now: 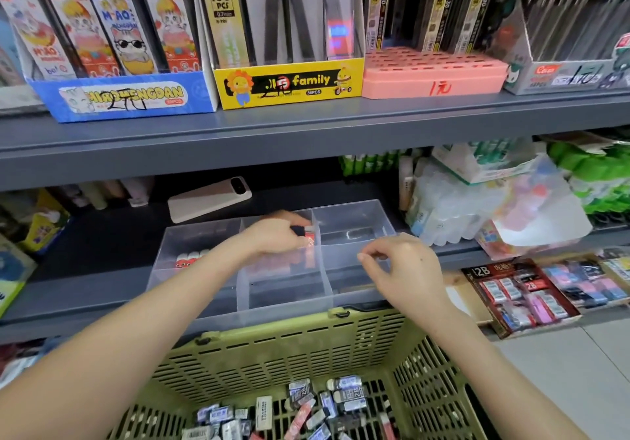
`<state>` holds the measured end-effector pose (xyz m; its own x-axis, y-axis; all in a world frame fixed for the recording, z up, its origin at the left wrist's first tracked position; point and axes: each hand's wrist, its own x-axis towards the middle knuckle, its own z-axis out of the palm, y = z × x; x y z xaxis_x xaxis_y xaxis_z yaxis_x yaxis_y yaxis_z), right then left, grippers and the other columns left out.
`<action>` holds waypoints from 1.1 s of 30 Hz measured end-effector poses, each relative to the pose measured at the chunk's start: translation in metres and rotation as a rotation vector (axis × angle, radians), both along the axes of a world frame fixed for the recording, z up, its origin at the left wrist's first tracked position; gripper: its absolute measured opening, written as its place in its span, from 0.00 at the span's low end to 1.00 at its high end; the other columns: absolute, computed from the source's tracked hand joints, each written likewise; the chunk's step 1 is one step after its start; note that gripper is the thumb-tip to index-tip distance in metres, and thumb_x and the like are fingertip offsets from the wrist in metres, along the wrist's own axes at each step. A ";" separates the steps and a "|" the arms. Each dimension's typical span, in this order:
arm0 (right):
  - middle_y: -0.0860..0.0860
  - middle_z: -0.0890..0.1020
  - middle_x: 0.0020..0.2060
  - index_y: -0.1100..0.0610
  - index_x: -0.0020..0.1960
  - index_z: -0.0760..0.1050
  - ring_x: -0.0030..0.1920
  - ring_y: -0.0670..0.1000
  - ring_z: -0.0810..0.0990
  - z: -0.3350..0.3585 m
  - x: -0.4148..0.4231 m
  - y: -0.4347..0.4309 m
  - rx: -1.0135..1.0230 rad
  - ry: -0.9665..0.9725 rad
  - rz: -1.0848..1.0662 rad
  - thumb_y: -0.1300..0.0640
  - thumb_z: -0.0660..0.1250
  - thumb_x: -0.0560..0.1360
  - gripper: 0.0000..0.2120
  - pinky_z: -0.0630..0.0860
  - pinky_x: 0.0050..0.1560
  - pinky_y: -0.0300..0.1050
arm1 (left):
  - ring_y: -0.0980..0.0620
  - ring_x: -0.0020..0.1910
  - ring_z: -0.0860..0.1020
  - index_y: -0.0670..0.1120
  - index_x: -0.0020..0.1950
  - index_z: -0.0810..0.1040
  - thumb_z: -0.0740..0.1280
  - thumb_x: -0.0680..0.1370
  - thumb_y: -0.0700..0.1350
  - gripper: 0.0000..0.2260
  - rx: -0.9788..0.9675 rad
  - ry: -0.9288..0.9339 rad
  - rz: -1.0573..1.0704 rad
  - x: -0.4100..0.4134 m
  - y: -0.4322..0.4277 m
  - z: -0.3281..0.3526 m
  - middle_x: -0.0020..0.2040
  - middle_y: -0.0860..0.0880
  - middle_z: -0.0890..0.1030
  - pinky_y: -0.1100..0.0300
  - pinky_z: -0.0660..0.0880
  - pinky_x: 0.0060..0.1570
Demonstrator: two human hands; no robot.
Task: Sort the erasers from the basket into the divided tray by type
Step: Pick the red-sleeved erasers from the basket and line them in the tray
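One green basket (289,347) sits lowest, its floor strewn with well over a dozen wrapped erasers (344,395), mostly white-and-blue blocks marked 2B plus a few pink ones. Behind it on the shelf (85,245) stands one clear tray (354,206) split into three columns, the left one holding a row of about four heart erasers (191,258), white with red. Of the two hands, the left grip (276,235) pinches one red-sleeved eraser (309,236) over the middle column beside its right divider, and the right grip (405,269) hovers above the right column, thumb and forefinger drawn together; whether they hold anything I cannot tell.
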<state>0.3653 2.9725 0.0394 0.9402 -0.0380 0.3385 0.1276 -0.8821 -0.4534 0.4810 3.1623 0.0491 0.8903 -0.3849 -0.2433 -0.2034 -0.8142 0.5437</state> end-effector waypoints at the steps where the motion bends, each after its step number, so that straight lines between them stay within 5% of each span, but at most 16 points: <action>1: 0.47 0.83 0.38 0.54 0.43 0.82 0.44 0.51 0.78 0.000 0.000 0.000 -0.015 0.003 0.005 0.54 0.68 0.73 0.05 0.72 0.43 0.44 | 0.50 0.64 0.74 0.47 0.69 0.73 0.64 0.78 0.43 0.18 0.044 -0.040 -0.021 -0.001 0.000 0.000 0.68 0.49 0.75 0.65 0.68 0.56; 7: 0.47 0.83 0.34 0.54 0.39 0.82 0.41 0.51 0.78 -0.003 -0.002 0.003 -0.093 -0.038 0.028 0.55 0.68 0.73 0.06 0.66 0.40 0.40 | 0.44 0.63 0.73 0.42 0.69 0.71 0.57 0.80 0.38 0.17 0.105 -0.163 -0.082 -0.007 -0.004 -0.003 0.67 0.43 0.74 0.62 0.66 0.53; 11: 0.48 0.83 0.34 0.55 0.40 0.82 0.40 0.52 0.77 -0.004 -0.002 0.002 -0.105 -0.046 0.049 0.53 0.67 0.74 0.08 0.64 0.40 0.40 | 0.46 0.46 0.73 0.43 0.70 0.65 0.57 0.80 0.37 0.18 0.108 -0.205 -0.067 -0.014 -0.005 -0.003 0.51 0.39 0.78 0.60 0.61 0.38; 13: 0.48 0.83 0.35 0.55 0.41 0.82 0.42 0.51 0.76 -0.004 -0.002 0.002 -0.117 -0.031 0.043 0.52 0.66 0.75 0.10 0.63 0.39 0.40 | 0.44 0.44 0.74 0.44 0.67 0.66 0.56 0.80 0.37 0.16 0.114 -0.233 -0.046 -0.016 -0.004 -0.003 0.45 0.41 0.76 0.59 0.62 0.39; 17: 0.49 0.84 0.37 0.57 0.42 0.82 0.43 0.52 0.77 0.002 -0.011 0.004 -0.073 -0.044 0.058 0.54 0.66 0.75 0.09 0.65 0.41 0.40 | 0.43 0.54 0.76 0.41 0.61 0.76 0.56 0.80 0.37 0.13 0.035 -0.281 -0.035 -0.023 0.002 0.000 0.57 0.41 0.80 0.59 0.68 0.49; 25: 0.48 0.83 0.37 0.58 0.43 0.82 0.39 0.47 0.77 0.000 -0.077 0.032 0.074 -0.287 0.183 0.53 0.63 0.76 0.11 0.70 0.43 0.39 | 0.43 0.52 0.80 0.39 0.56 0.79 0.61 0.78 0.34 0.10 -0.202 -0.582 0.056 -0.073 0.044 0.000 0.51 0.44 0.84 0.57 0.71 0.53; 29: 0.47 0.84 0.40 0.56 0.46 0.83 0.40 0.43 0.78 -0.035 -0.103 0.046 0.131 0.079 0.289 0.53 0.66 0.75 0.09 0.73 0.45 0.37 | 0.42 0.51 0.79 0.38 0.52 0.80 0.64 0.75 0.32 0.09 -0.216 -0.800 0.126 -0.117 0.078 -0.002 0.49 0.43 0.83 0.61 0.66 0.52; 33: 0.47 0.83 0.53 0.52 0.56 0.80 0.53 0.48 0.78 -0.095 -0.105 0.058 -0.130 0.443 0.380 0.51 0.63 0.77 0.11 0.73 0.56 0.45 | 0.41 0.47 0.80 0.38 0.45 0.81 0.66 0.71 0.31 0.06 -0.194 -0.812 0.142 -0.163 0.103 -0.018 0.45 0.42 0.83 0.59 0.68 0.50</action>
<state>0.2607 3.0303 -0.0552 0.9325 0.3441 -0.1098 0.2685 -0.8637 -0.4264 0.3175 3.2654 0.0308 0.8033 -0.2252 0.5514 -0.4941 -0.7689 0.4058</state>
